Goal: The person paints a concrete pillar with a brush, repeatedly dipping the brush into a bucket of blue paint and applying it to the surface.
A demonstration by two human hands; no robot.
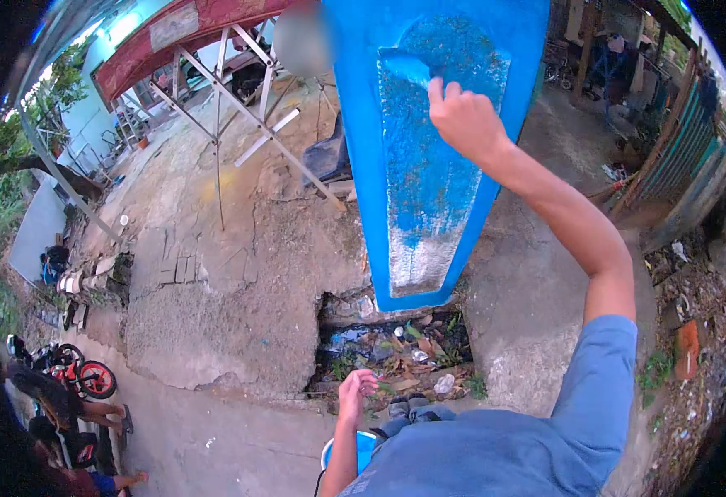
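Observation:
A blue pillar (pixel 359 149) stands in front of me, its recessed panel (pixel 429 199) partly blue and rough, with bare whitish plaster at the bottom. Near the top of that panel my right hand (pixel 462 118) is closed round the handle of a paintbrush (pixel 411 69), whose blue-covered bristles lie against the surface at the left edge. Low down, my left hand (pixel 357 392) hangs with its fingers curled; whether anything is in them is too small to tell. Below it, a bucket (pixel 363 451) with blue inside is partly hidden by my left forearm and body.
A ditch (pixel 396 352) with leaves and litter lies at the pillar's foot. Metal tent legs (pixel 218 166) under a red canopy (pixel 185 41) stand to the left. People sit beside a motorcycle (pixel 94 378) at the lower left. A corrugated fence (pixel 678 149) is at the right.

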